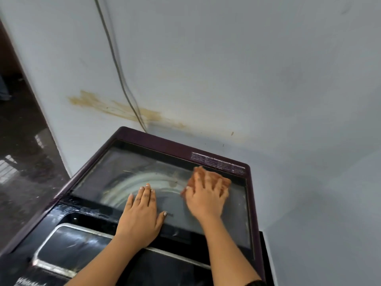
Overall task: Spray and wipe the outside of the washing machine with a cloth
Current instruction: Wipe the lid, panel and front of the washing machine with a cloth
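A dark purple top-loading washing machine (144, 139) fills the lower half of the view, with a glass lid (127, 172) that shows the drum below. My right hand (206, 198) presses flat on an orange-brown cloth (208, 176) at the far right of the lid; the hand and cloth are blurred. My left hand (140, 215) lies flat, fingers spread, on the near middle of the lid and holds nothing. No spray bottle is in view.
A pale wall (247, 69) with a yellow-brown stain (115, 108) stands right behind the machine. A grey cable (115, 58) hangs down it behind the machine's back left corner. Dark glossy floor (22, 151) lies to the left. The control panel (86, 246) is nearest me.
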Tool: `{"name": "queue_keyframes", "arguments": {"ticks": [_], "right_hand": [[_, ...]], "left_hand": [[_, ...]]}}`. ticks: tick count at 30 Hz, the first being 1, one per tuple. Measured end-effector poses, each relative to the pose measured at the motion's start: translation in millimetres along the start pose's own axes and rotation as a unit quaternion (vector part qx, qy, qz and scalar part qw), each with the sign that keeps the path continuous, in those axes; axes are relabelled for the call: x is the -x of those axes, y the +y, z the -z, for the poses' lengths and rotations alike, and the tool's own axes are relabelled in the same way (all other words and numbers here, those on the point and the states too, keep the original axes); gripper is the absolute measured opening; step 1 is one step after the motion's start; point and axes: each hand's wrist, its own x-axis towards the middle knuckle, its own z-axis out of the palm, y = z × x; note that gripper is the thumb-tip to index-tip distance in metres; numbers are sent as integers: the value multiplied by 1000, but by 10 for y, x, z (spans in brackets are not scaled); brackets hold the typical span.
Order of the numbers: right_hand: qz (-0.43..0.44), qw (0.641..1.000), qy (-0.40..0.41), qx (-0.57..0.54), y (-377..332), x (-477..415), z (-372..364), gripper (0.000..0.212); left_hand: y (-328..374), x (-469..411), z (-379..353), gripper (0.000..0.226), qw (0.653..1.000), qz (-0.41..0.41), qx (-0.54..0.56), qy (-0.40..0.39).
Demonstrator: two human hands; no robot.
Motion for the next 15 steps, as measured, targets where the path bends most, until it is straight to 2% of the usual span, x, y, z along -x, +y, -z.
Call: {"name": "queue_keyframes", "arguments": {"ticks": [2, 4, 6, 9, 10, 13, 15], "right_hand": [[-79, 997, 6, 1, -25, 7, -19, 62], [-96, 995, 23, 10, -189, 180, -134, 63], [-59, 998, 35, 2, -494, 328, -255, 62], [55, 998, 28, 0, -1033, 184, -325, 61], [62, 998, 16, 0, -1156, 71, -299, 60], [-5, 1000, -1, -1, -1367, -172, -251, 60], [26, 1000, 11, 7, -1482, -76, -316, 59]], "left_hand": [[-175, 1, 25, 75, 1000, 1, 6, 3], [-360, -15, 53, 76, 1000, -1, 14, 6], [-502, -19, 80, 76, 1000, -8, 22, 10], [-708, 17, 99, 75, 999, -20, 35, 16], [-753, 31, 107, 75, 999, -26, 37, 18], [-910, 54, 136, 78, 998, -38, 38, 14], [-1030, 49, 151, 79, 998, -39, 42, 11]]}}
